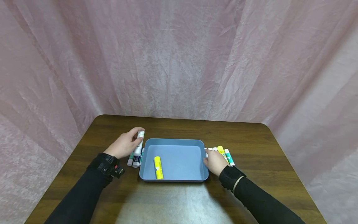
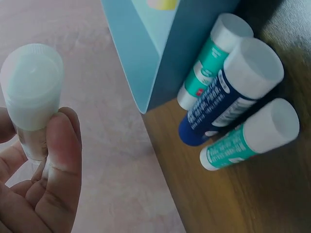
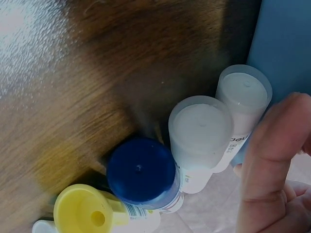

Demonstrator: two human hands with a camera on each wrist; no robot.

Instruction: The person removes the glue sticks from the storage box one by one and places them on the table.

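My left hand (image 1: 127, 144) grips a white glue stick (image 2: 33, 87) with a pale cap, held up by the tray's left side. Below it lie a dark blue glue stick (image 2: 231, 90) and two green-labelled ones (image 2: 250, 138). The blue-grey tray (image 1: 179, 161) holds one yellow glue stick (image 1: 158, 168). At the tray's right edge is my right hand (image 1: 216, 161), its fingers beside the nearest white glue stick (image 3: 243, 97); whether they pinch it is hidden. Another white-capped glue stick (image 3: 200, 126) and a blue-capped one (image 3: 142, 172) sit alongside.
Further right in the row are a yellow glue stick (image 1: 221, 150) and a green-labelled one (image 1: 229, 157). Everything rests on a brown wooden table (image 1: 179, 126) with rounded far corners. A pink curtain (image 1: 173, 62) hangs behind it.
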